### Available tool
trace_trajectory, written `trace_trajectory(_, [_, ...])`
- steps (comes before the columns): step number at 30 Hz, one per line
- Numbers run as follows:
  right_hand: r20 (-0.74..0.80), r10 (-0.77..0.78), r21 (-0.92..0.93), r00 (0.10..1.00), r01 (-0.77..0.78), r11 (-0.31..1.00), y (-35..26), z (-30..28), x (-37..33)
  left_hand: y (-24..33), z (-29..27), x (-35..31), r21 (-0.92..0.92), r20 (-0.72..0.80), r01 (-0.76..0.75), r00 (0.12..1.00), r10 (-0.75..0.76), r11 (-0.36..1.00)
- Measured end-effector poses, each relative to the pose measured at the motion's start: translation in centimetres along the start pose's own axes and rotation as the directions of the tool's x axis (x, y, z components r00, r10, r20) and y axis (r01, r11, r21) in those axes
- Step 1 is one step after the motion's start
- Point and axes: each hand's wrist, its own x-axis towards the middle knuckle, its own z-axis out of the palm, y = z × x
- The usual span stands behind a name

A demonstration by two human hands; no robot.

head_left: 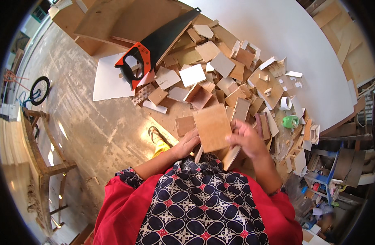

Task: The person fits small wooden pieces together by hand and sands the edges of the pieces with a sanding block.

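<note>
A flat, nearly square piece of light-brown wood [213,128] is held up in front of my chest, its broad face toward me. My left hand [188,143] grips it at the left edge, with the fingertips partly hidden behind it. At the opposite edge, my right hand [248,138] closes on the wood with thumb and bent fingers. Just beyond lies a heap of small wooden offcuts [208,51], some white-faced, some bare. On the heap's left side rests a handsaw [143,61] with an orange and black handle and a dark blade.
A large white sheet [301,53] stretches along the far right. Among scraps on the right are a white tape roll [285,103] and a green round object [290,121]. A wooden bench [44,167] stands at left, near a bicycle wheel [39,90]. Brown panels [114,20] lie far left.
</note>
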Motion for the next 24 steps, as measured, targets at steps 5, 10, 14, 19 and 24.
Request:
trace_trajectory(5, [-0.060, 0.142, 0.206, 0.988, -0.127, 0.970, 2.9, 2.8, -4.4, 1.3, 0.4, 0.6, -0.080, -0.143, 0.063, 0.987, -0.074, 0.995])
trace_trajectory(10, [-0.135, 0.074, 0.173, 0.988, -0.050, 0.984, 3.7, 3.3, -5.6, 2.6, -0.6, 1.4, -0.156, -0.195, 0.138, 0.966, -0.167, 0.978])
trace_trajectory(14, [-0.172, 0.039, 0.167, 0.984, -0.010, 0.986, 3.9, 2.9, -5.6, 4.1, -1.2, 2.2, -0.082, -0.214, 0.078, 0.972, -0.094, 0.994])
trace_trajectory(19, [-0.202, -0.006, 0.238, 0.979, 0.055, 0.970, 3.6, 3.1, -5.4, 4.7, -1.4, 2.8, -0.059, -0.250, 0.112, 0.960, -0.123, 0.992])
trace_trajectory(24, [-0.205, -0.011, 0.278, 0.979, 0.069, 0.958, 2.8, 3.4, -5.1, 4.0, -1.7, 2.5, -0.067, -0.241, 0.119, 0.962, -0.132, 0.991])
